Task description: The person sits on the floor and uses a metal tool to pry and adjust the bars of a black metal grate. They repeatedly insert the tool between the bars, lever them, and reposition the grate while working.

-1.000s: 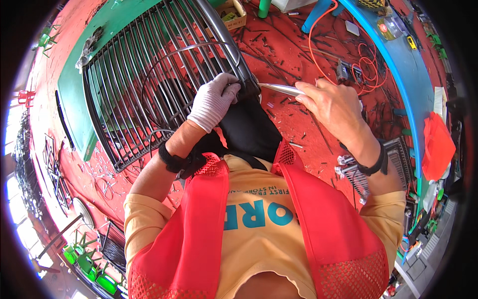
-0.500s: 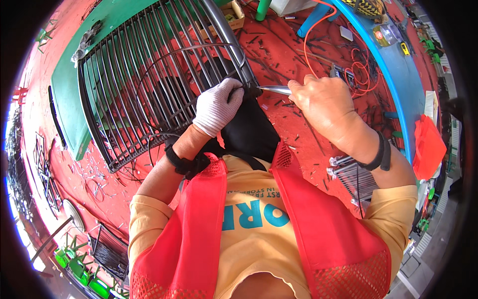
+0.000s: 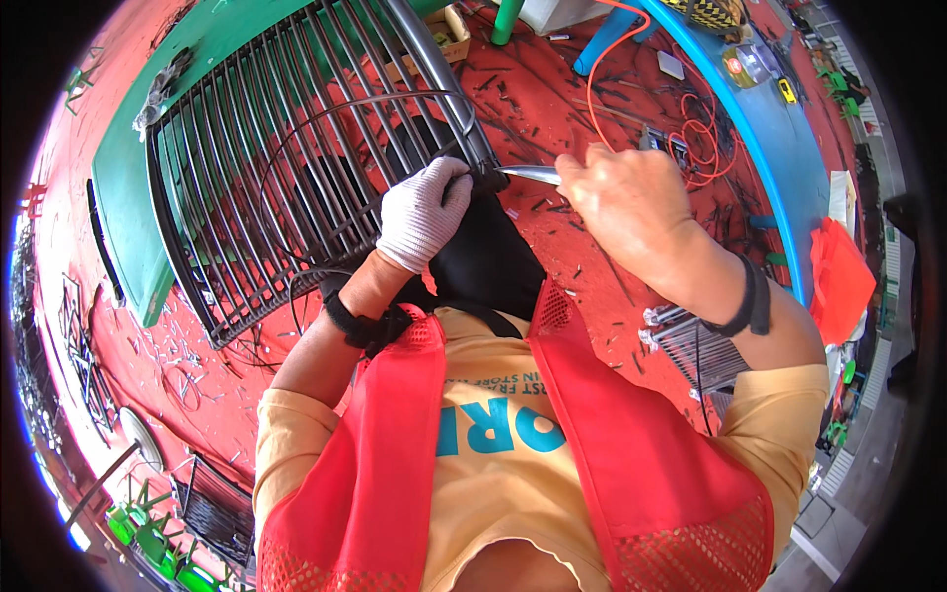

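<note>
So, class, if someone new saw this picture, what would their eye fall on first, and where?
Probably the red vest, filling the lower middle. Next, the dark slatted frame at upper left, with the white-gloved left hand at its corner. Just right of that, the bare right hand grips a silver tool pointing at the corner.

Workshop; scraps [image 3: 505,104] across the red floor [image 3: 592,306]

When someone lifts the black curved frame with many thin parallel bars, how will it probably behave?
The black curved frame would probably stay stiff, since its bars look evenly spaced, without visible sagging. The open gaps suggest modest weight for its size, though the material is uncertain. The thin black strand looped across it may flop and snag.
</note>
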Demonstrator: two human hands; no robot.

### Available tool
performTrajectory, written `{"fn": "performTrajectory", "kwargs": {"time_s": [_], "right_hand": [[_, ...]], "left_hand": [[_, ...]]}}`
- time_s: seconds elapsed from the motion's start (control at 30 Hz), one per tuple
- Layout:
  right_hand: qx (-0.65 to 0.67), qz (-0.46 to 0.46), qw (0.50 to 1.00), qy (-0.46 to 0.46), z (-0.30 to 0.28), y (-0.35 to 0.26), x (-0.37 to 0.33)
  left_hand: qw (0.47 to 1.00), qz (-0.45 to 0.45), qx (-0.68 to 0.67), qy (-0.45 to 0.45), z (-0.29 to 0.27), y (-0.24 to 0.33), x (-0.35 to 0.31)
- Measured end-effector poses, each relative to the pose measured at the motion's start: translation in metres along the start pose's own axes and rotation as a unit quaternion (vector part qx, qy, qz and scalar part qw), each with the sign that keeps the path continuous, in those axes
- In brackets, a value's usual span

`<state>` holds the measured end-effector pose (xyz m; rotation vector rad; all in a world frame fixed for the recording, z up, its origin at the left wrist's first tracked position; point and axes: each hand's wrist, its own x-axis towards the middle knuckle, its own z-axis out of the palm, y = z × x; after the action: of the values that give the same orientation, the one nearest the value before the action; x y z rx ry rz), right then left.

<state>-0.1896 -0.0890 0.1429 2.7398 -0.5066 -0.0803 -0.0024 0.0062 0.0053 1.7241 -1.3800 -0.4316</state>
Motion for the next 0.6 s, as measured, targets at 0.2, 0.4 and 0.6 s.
{"fn": "performTrajectory", "kwargs": {"time_s": [0.2, 0.4, 0.6], "right_hand": [[-0.033, -0.039, 0.999, 0.001, -0.003, -0.008, 0.017], [-0.064, -0.040, 0.997, -0.031, -0.015, -0.022, 0.028], [-0.041, -0.105, 0.994, -0.002, -0.012, -0.016, 0.040]], "left_hand": [[0.999, 0.022, -0.015, 0.029, 0.001, -0.003, -0.002], [0.999, 0.022, -0.008, 0.032, 0.002, -0.007, -0.003], [0.999, 0.019, -0.006, 0.026, 0.002, -0.008, -0.004]]}}
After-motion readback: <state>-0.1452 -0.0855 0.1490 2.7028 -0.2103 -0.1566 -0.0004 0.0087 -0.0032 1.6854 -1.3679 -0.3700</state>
